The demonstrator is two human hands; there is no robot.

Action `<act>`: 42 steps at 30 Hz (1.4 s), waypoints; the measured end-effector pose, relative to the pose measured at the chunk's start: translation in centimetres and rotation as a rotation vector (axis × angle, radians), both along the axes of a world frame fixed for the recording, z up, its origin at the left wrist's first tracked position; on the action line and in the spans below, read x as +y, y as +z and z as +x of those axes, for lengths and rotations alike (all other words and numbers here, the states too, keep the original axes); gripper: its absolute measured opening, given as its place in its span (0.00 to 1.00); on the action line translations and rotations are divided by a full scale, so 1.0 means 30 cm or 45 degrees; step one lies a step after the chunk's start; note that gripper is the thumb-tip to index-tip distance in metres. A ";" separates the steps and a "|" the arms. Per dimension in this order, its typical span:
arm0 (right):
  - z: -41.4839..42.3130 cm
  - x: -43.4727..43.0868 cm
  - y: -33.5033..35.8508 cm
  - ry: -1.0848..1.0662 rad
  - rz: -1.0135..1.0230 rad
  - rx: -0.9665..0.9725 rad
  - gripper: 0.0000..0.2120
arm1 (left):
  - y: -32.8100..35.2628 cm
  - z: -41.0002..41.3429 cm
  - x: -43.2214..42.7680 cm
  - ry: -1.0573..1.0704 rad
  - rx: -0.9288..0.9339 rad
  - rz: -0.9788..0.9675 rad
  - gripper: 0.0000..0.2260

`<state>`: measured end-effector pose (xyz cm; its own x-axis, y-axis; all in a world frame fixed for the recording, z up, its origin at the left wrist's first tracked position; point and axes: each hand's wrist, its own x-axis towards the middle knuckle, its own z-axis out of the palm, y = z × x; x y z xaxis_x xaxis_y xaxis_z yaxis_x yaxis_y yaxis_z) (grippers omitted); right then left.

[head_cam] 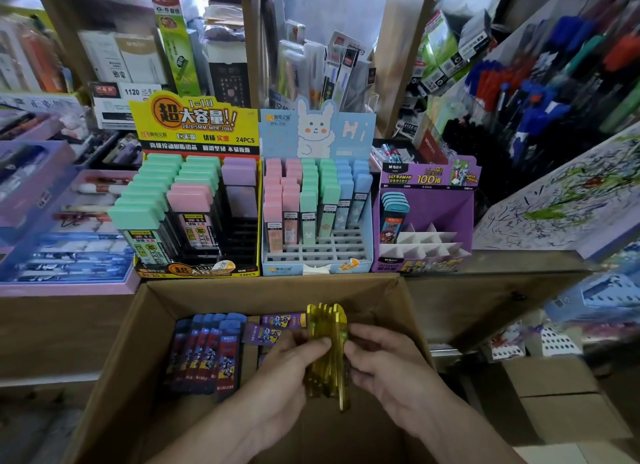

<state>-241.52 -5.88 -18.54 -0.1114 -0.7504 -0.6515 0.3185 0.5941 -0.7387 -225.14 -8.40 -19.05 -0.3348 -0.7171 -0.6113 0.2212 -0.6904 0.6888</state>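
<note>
A shop shelf runs across the middle, and an open brown box sits below it. Over the box, a person holds a bunch of yellow cases upright between both hands. The left hand grips the bunch from the left, with the thumb on the front and the fingers curled round the back. The right hand pinches the right edge with bent fingers. Both hands are closed on the bunch, and it seems to hang above the box floor.

The job looks like squaring up the bunch so it can go into a stand. That may be the purple stand on the shelf, which has free white slots.

One case hangs lower than the others at the bottom right and could slip out. It would be best to nudge it up level first. A soft squeeze from both sides should hold the bunch together, since a hard squeeze could make the smooth cases fan out. Blue packs lie in the box just to the left, so the bunch should go straight up and not sideways.
</note>
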 end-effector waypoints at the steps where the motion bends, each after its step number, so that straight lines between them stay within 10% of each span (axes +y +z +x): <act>1: 0.000 0.000 0.005 0.020 -0.023 -0.034 0.17 | 0.015 0.005 0.002 -0.014 0.049 0.022 0.16; 25: 0.044 -0.053 0.162 0.242 -0.506 0.360 0.13 | 0.170 0.093 0.014 0.199 0.186 -0.172 0.17; 34: -0.049 -0.045 0.204 -0.028 -0.624 0.267 0.15 | 0.167 0.119 0.008 0.194 0.106 -0.154 0.15; 42: -0.278 -0.099 0.308 -0.250 -0.828 0.663 0.07 | 0.176 0.097 0.014 0.203 0.036 -0.166 0.21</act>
<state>-249.85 -8.84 -9.29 -0.4438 -0.8932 0.0723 -0.1033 -0.0291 -0.9942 -222.23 -7.99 -13.77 -0.2261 -0.8348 -0.5020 0.3408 -0.5506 0.7621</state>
